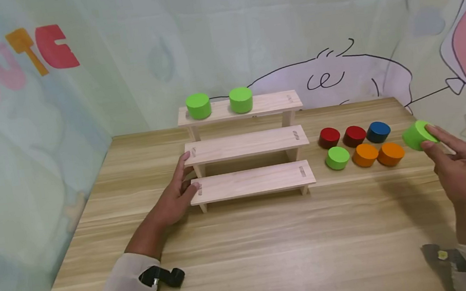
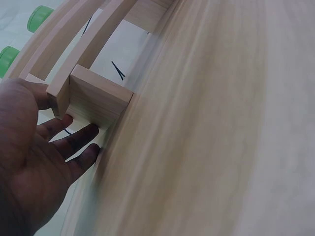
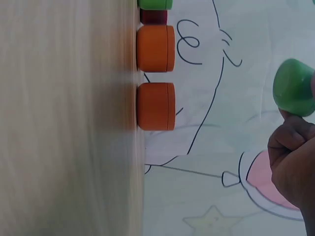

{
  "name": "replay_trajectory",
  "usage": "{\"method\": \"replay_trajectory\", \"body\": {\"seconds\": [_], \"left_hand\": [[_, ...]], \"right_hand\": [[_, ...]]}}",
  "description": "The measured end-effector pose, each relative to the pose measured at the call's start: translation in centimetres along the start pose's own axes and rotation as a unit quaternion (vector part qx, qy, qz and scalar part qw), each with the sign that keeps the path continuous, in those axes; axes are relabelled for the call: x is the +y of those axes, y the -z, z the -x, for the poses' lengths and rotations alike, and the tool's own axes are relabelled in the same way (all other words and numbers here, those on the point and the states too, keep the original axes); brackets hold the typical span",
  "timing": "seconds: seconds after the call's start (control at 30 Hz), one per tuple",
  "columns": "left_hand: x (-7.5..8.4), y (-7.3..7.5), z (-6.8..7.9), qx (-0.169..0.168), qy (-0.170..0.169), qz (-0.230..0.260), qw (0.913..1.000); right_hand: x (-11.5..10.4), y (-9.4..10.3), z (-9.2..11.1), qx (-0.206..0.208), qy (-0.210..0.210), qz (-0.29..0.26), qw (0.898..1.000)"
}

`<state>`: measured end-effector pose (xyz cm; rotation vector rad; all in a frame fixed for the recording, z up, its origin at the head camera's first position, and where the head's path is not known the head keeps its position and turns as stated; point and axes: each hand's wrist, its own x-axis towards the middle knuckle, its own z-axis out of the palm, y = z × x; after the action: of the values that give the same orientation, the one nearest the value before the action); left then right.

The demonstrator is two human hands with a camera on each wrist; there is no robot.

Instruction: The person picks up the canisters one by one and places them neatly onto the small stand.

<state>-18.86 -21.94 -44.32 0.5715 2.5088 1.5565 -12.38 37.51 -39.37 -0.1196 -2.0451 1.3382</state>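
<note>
In the head view my right hand [image 1: 461,167] pinches a green cylindrical block [image 1: 418,136] between thumb and fingers, above the table at the right. The right wrist view shows this green block [image 3: 294,87] held off the tabletop. At the left end of a three-tier wooden stand [image 1: 246,144], my left hand [image 1: 171,200] rests with its thumb on the lowest step and a finger at the middle step's end. Its other fingers [image 2: 81,138] lie against the end support in the left wrist view. Two green blocks, one left [image 1: 199,106] and one central [image 1: 241,100], sit on the top step.
Right of the stand, a loose group on the wooden table [image 1: 256,255] holds two red blocks [image 1: 354,136], a blue block [image 1: 378,132], another green block [image 1: 337,158] and two orange blocks [image 1: 365,155]. A printed cloth [image 1: 200,32] hangs behind and beside the table.
</note>
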Motion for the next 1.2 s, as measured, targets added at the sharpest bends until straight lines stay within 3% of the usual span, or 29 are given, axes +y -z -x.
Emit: {"method": "replay_trajectory", "body": {"seconds": [0.1, 0.43, 0.57, 0.73, 1.0, 1.2], "left_hand": [[0.1, 0.0, 0.0, -0.002, -0.003, 0.001, 1.0000], [0.2, 0.1, -0.1, -0.006, -0.014, 0.002, 0.9999], [0.0, 0.1, -0.1, -0.005, -0.015, 0.001, 0.9999], [-0.1, 0.0, -0.2, -0.004, -0.009, 0.006, 0.9999], [-0.1, -0.2, 0.0, 0.001, -0.002, 0.000, 1.0000], [-0.1, 0.0, -0.1, 0.000, -0.010, 0.005, 0.9999]], "right_hand": [[-0.5, -0.5, -0.1, 0.008, 0.009, -0.019, 1.000], [-2.6, -2.5, -0.7, 0.017, 0.057, 0.023, 0.998], [-3.2, -3.4, -1.2, 0.017, 0.074, 0.007, 0.997], [-3.9, -5.3, -1.7, -0.002, 0.118, -0.027, 0.993], [-5.2, -9.1, -2.4, -0.025, 0.154, -0.011, 0.988], [-6.2, -11.4, -3.0, -0.018, 0.165, -0.005, 0.986]]}}
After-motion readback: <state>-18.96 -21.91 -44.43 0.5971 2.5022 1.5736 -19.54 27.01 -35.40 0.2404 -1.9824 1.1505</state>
